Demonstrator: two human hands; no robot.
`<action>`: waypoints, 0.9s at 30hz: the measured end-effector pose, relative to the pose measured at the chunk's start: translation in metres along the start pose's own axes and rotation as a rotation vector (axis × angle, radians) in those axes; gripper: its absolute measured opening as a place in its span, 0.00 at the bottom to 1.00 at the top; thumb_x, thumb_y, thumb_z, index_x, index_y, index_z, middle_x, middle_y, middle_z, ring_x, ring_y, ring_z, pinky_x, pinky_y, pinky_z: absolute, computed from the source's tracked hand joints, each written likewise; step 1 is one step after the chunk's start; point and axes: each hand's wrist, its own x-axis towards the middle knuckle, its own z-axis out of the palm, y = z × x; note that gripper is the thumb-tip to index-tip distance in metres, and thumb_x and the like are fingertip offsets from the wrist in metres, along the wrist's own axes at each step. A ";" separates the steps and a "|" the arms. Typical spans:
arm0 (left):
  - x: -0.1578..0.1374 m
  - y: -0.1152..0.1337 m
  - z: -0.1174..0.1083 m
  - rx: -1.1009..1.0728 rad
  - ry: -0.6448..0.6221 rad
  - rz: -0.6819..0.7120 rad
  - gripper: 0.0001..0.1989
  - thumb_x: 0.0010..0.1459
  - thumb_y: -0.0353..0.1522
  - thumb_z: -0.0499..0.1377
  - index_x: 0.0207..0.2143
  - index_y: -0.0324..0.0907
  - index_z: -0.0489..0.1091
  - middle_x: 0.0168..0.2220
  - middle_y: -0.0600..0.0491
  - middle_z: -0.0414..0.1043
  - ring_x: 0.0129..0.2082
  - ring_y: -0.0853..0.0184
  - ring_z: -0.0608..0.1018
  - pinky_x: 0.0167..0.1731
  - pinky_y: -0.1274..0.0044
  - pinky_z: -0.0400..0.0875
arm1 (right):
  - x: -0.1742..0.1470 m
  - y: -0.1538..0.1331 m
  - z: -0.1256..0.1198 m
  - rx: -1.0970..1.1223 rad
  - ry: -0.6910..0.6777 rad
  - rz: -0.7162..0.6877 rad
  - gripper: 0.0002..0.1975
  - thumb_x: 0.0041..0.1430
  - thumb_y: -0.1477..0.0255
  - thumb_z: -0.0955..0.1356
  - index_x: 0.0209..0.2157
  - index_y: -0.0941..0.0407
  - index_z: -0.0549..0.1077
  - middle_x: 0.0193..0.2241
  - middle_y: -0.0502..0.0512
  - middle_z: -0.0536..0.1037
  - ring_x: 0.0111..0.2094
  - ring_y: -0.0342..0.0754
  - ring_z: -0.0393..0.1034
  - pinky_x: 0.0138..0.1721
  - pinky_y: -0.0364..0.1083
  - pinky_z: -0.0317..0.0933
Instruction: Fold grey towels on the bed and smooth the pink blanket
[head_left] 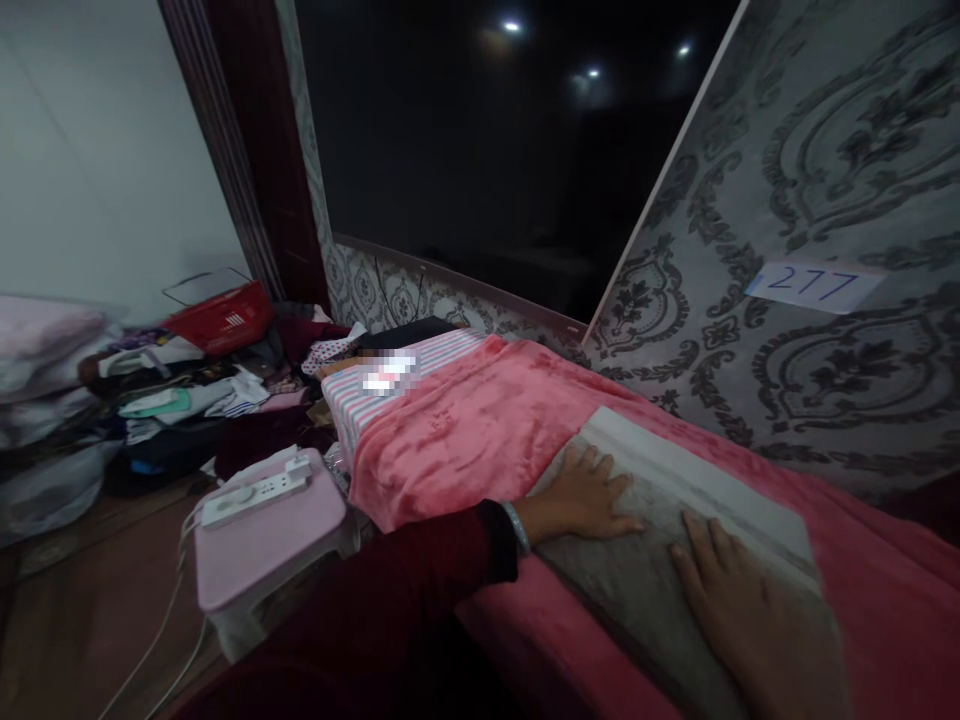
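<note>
1. At four o'clock, the grey cloth [637, 590] is laid out flat on the pink blanket [427, 440], a paler band [690, 480] running along its far side; the spreading is judged largely done.
2. Towards half past four, the left hand [581, 497] is set palm down on it, fingers splayed, nothing gripped.
3. Also near four o'clock, the right hand [731, 605] is rested flat, fingers slightly parted, nothing held.
4. Some smoothing is perhaps left; at five o'clock the cloth is cut off by the view's edge, so completion cannot be told.
5. Towards nine o'clock, clothes [176, 405] are heaped loosely, unfolded.
</note>
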 end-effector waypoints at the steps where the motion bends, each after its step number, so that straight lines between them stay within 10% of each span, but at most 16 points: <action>1: -0.001 -0.003 -0.001 0.001 0.007 -0.010 0.44 0.63 0.59 0.47 0.72 0.42 0.54 0.74 0.39 0.45 0.74 0.42 0.46 0.69 0.47 0.35 | 0.000 0.000 0.000 0.004 0.003 0.003 0.38 0.66 0.53 0.48 0.70 0.55 0.59 0.71 0.62 0.56 0.71 0.64 0.50 0.64 0.71 0.50; 27: -0.019 -0.031 -0.006 -0.036 0.045 -0.058 0.41 0.65 0.55 0.50 0.71 0.39 0.55 0.74 0.39 0.46 0.74 0.45 0.47 0.69 0.52 0.44 | -0.016 0.033 0.011 -0.027 -0.007 -0.064 0.36 0.63 0.51 0.53 0.70 0.44 0.58 0.69 0.57 0.61 0.71 0.64 0.51 0.62 0.73 0.53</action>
